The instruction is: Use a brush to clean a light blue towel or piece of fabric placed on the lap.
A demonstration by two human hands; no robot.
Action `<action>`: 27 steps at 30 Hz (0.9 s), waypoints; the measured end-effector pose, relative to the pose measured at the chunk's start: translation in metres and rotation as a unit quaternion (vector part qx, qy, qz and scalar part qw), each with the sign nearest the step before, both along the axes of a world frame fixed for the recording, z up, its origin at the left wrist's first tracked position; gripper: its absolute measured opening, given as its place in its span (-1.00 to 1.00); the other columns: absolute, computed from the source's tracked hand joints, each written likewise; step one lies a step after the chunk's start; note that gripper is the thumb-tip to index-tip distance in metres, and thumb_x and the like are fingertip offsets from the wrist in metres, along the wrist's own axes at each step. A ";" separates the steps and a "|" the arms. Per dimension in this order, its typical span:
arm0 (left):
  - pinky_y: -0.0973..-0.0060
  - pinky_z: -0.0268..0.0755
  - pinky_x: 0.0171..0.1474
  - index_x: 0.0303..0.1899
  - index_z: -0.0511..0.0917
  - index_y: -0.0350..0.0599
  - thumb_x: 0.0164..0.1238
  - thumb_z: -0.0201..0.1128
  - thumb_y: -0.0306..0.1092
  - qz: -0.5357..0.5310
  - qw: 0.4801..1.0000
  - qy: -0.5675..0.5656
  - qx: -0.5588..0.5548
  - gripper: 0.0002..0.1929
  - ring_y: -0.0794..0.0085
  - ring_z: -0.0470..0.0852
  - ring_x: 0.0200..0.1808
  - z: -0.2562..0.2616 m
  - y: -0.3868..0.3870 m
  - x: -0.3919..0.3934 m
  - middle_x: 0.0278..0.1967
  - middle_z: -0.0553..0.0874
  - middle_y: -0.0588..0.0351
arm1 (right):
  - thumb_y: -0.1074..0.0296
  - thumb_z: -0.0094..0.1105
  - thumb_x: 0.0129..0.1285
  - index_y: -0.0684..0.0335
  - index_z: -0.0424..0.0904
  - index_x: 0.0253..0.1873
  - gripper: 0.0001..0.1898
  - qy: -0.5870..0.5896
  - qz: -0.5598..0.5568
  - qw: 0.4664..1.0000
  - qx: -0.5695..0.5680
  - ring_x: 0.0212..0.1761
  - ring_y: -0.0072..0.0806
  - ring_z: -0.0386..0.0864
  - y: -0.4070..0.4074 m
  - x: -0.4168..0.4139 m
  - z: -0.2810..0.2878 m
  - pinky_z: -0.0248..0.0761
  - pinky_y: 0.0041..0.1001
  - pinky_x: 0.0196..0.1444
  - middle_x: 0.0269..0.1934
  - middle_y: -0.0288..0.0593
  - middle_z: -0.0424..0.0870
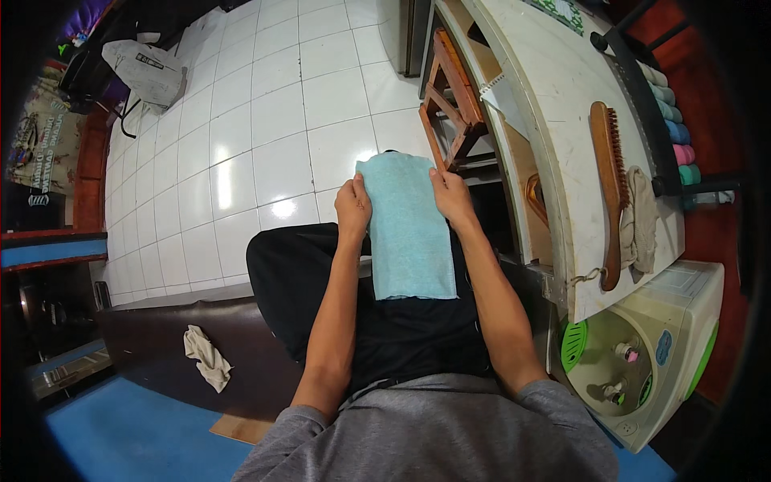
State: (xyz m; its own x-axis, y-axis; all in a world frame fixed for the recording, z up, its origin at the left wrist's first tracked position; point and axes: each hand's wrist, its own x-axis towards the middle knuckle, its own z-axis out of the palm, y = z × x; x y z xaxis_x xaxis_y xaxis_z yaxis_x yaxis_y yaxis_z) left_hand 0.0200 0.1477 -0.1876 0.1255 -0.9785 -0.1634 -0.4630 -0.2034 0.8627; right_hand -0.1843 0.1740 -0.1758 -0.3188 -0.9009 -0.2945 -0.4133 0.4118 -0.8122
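Observation:
A light turquoise cloth towel hangs flat over my lap, its near end resting across my black trousers. My left hand pinches its far left edge, with the thumb on top. At the far right edge my right hand grips the same cloth. The far hem looks slightly uneven between my hands. Both hands hold the towel stretched out, and its upper side is plain with no fold visible.
On the white table to my right lie a wooden-handled brush and a beige cloth. Rolled towels line a dark rack behind. A wooden stool stands under the table. Another beige cloth lies on the dark bench.

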 end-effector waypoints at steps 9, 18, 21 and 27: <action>0.13 0.41 -0.21 -0.40 0.50 -0.43 0.65 -0.08 0.02 -0.004 0.998 -0.054 -0.019 -0.40 -0.11 0.60 -0.39 0.023 0.041 -0.004 -0.49 0.60 -0.30 | -0.05 -0.03 0.53 0.49 0.60 -0.25 -0.43 0.019 0.044 0.999 0.001 -0.32 -0.02 0.61 0.036 0.007 0.047 0.44 -0.15 -0.17 -0.42 0.21 0.61; 0.08 0.39 -0.25 -0.43 0.49 -0.45 0.66 -0.06 -0.06 0.037 0.992 0.118 0.038 -0.43 -0.21 0.59 -0.39 0.031 0.067 -0.005 -0.48 0.59 -0.38 | -0.03 -0.02 0.52 0.49 0.63 -0.25 -0.44 0.009 0.019 1.000 -0.005 -0.22 0.19 0.67 0.055 -0.002 0.056 0.45 -0.06 -0.16 -0.33 0.35 0.64; 0.04 0.39 -0.24 -0.40 0.50 -0.47 0.66 -0.07 -0.04 0.009 0.998 0.065 0.007 -0.42 -0.28 0.59 -0.37 0.038 0.081 -0.005 -0.45 0.61 -0.43 | -0.01 0.01 0.53 0.49 0.60 -0.24 -0.46 0.024 0.067 0.997 0.014 -0.21 0.19 0.65 0.069 0.000 0.068 0.44 -0.08 -0.19 -0.30 0.30 0.66; 0.00 0.40 -0.23 -0.34 0.51 -0.47 0.66 -0.07 -0.04 0.002 0.999 0.031 -0.036 -0.44 -0.33 0.61 -0.33 0.041 0.090 -0.009 -0.41 0.62 -0.46 | 0.00 0.01 0.54 0.45 0.52 -0.27 -0.49 0.138 0.035 0.982 -0.127 -0.28 0.23 0.59 0.089 -0.001 0.055 0.41 -0.09 -0.24 -0.37 0.26 0.62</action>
State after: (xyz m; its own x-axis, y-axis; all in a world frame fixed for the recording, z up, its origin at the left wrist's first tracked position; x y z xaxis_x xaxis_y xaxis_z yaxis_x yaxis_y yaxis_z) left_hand 0.0108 0.2377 -0.1471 0.1205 -0.9877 -0.0994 -0.4078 -0.1405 0.9022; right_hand -0.1857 0.2633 -0.1213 -0.2896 -0.9566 0.0314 -0.6522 0.1732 -0.7380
